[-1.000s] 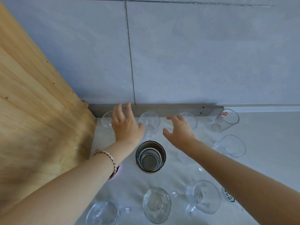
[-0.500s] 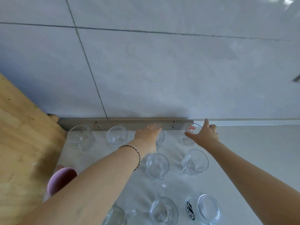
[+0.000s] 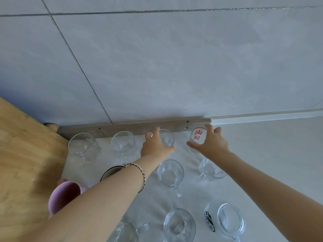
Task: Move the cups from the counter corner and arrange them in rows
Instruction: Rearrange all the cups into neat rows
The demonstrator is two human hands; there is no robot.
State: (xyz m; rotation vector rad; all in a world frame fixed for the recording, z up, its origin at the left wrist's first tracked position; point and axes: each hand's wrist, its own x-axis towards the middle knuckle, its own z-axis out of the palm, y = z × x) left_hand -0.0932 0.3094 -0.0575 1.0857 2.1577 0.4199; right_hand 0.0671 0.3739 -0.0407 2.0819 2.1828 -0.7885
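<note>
Head view shows two glasses at the back of the pale counter (image 3: 262,154), close to the grey strip (image 3: 132,127) that runs along the foot of the tiled wall (image 3: 174,67). The plain clear glass (image 3: 167,137) stands upright with its mouth up, and the left hand (image 3: 153,147) is cupped around its near side, fingers curled on the left of the rim and the thumb reaching across the front toward the right. The red-lettered glass (image 3: 198,137) stands just to its right, also upright, its long axis vertical, and the right hand (image 3: 212,143) wraps it from the right, thumb stretched low across the front and fingertips (image 3: 208,127) over the far rim. Whether either grip is firmly closed I cannot tell; both hands are partly curled against the glass. Both forearms reach forward from the bottom corners, and a braided bracelet (image 3: 139,173) sits on the left wrist.

Left of these, two more clear cups (image 3: 82,145) (image 3: 123,143) stand in the same back line. Nearer, a handled glass mug (image 3: 170,172) and another (image 3: 212,169) stand behind the hands. A dark-rimmed cup (image 3: 110,172) is partly hidden by the left arm, with a pink mug (image 3: 64,196) beside the wooden panel (image 3: 26,163). At the front edge stand a clear mug (image 3: 179,225) and a glass with black print (image 3: 225,219).
</note>
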